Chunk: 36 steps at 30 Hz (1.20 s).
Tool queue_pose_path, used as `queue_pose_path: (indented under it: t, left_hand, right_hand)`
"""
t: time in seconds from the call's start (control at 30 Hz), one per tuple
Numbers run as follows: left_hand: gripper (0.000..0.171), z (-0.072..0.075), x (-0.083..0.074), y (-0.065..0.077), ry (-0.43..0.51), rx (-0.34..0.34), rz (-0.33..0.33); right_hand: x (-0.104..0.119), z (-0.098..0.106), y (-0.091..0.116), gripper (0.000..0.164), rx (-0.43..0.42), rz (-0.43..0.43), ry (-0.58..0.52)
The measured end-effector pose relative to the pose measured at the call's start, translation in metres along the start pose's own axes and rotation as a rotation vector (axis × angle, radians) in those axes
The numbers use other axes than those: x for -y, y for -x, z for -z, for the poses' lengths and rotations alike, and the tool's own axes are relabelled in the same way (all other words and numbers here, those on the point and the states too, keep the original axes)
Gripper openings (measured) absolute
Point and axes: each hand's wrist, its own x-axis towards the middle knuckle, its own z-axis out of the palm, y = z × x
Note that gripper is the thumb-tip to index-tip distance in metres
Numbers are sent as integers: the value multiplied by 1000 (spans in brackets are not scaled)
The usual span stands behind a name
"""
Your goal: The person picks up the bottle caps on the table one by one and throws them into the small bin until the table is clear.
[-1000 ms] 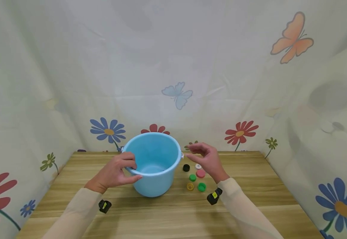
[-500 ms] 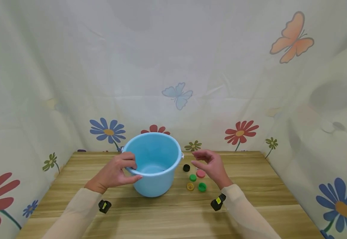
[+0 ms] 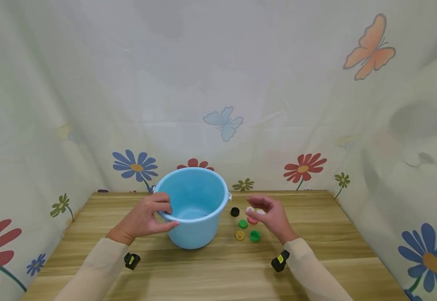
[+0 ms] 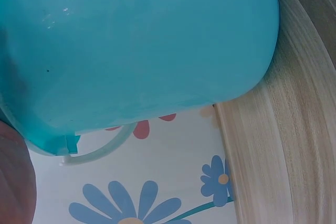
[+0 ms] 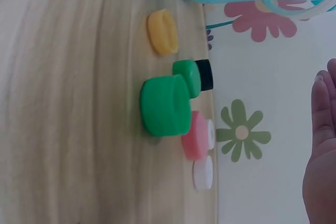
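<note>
A light blue bucket (image 3: 194,234) stands upright on the table, and my left hand (image 3: 147,217) grips its near-left rim, fingers inside and thumb outside. To the right of the bucket my right hand (image 3: 273,217) hovers over several bottle caps, its fingers loosely bent with nothing between them. The group includes a black cap (image 3: 235,212), a small green cap (image 3: 243,224), a yellow cap (image 3: 240,235) and a larger green cap (image 3: 255,236). The pink cap (image 5: 195,136) and two white caps, one (image 5: 202,172) lying apart, are partly hidden by that hand in the head view.
The wooden table (image 3: 203,276) ends at a flower-printed curtain (image 3: 158,104) behind and at both sides. A pale handle (image 4: 105,148) hangs from the bucket. Each wrist carries a small black camera, such as the right one (image 3: 280,261).
My right hand has moved away from the bucket, rightward and slightly nearer to me, bringing both white caps into view. My left hand and the bucket have stayed in place.
</note>
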Motion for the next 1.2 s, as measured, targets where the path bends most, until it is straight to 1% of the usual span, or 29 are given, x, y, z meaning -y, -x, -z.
queue_pose_path:
  t: [0.2,0.43,0.73,0.9,0.97,1.03,1.2]
  left_hand:
    - [25,0,-1,0,3,0,10]
    - [24,-1,-2,0,14,3,4]
    - [24,-2,-4,2,8,3,15]
    - [24,-2,-3,2,7,2,4]
    - [24,-2,-3,2,6,1,-3]
    - [24,-2,-2,2,8,-2,-10]
    - [24,-2,-2,3,5,-3,-11]
  right_hand:
    - [-9,3,6,38,20,-19,10]
    - [-16,6,15,39,43,-50,29]
    - [-21,7,21,41,58,-128,22]
    - [-20,6,23,41,96,-189,21]
    - [-21,6,24,44,116,-201,17]
    - [-22,7,25,45,136,-201,12]
    - [-26,9,27,45,166,-196,43]
